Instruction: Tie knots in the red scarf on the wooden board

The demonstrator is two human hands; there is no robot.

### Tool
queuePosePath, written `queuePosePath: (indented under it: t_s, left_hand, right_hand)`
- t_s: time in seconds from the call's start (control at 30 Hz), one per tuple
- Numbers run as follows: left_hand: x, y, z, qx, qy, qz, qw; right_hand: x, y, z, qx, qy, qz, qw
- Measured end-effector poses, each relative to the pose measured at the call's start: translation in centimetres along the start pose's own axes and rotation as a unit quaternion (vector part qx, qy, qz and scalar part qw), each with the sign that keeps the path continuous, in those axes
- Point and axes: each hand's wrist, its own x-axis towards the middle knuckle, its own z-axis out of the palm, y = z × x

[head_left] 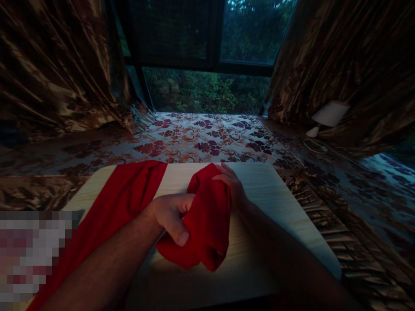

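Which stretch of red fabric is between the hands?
The bunched stretch, with the left hand and right hand against it; the flatter stretch lies along the left side of the table.

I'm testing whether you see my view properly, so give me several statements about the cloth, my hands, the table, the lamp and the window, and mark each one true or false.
1. The left hand and right hand both touch a red cloth. True.
2. That cloth is spread flat. False: it is bunched between the hands.
3. More red fabric lies on the table's left side. True.
4. A lamp is near the right curtain. True.
5. That lamp sits on the table. False: it is off the table, farther right.
6. Greenery shows through the window. True.
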Motion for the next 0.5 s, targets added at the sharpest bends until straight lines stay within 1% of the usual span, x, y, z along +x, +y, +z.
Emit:
queuePosePath:
  t_s: [0.03,0.1,0.17,0.23,0.3,0.37,0.43,0.47,0.5]
  left_hand:
    - [0.0,0.2,0.2,-0.004,-0.012,-0.003,1.000]
    - [0.1,0.6,0.4,-0.006,-0.030,-0.005,1.000]
    - [0.2,1.3,0.5,0.015,-0.055,-0.014,0.998]
    - [0.3,1.8,0.5,0.046,-0.071,-0.024,0.996]
    - [0.3,2.1,0.6,0.066,-0.063,-0.029,0.995]
    - [0.1,2.1,0.7,0.070,-0.039,-0.027,0.996]
    - [-0.2,1.9,0.8,0.067,-0.016,-0.024,0.997]
    - [-0.4,1.9,0.8,0.066,-0.007,-0.022,0.998]
    - [-0.6,1.8,0.8,0.067,0.013,-0.011,0.998]
  right_hand:
    - [0.0,0.1,0.0,0.031,0.030,0.008,0.999]
    - [0.0,0.4,0.0,0.081,0.112,0.060,0.989]
    - [0.1,0.9,-0.2,0.086,0.196,0.126,0.969]
    - [0.2,1.4,-0.7,0.062,0.249,0.157,0.954]
    - [0.4,2.0,-1.4,0.039,0.264,0.154,0.951]
    - [0.6,2.6,-2.0,0.016,0.275,0.153,0.949]
    - [0.7,3.5,-2.6,-0.012,0.289,0.173,0.941]
    - [0.8,4.1,-2.8,-0.024,0.283,0.188,0.940]
    - [0.7,4.7,-3.1,-0.035,0.264,0.201,0.943]
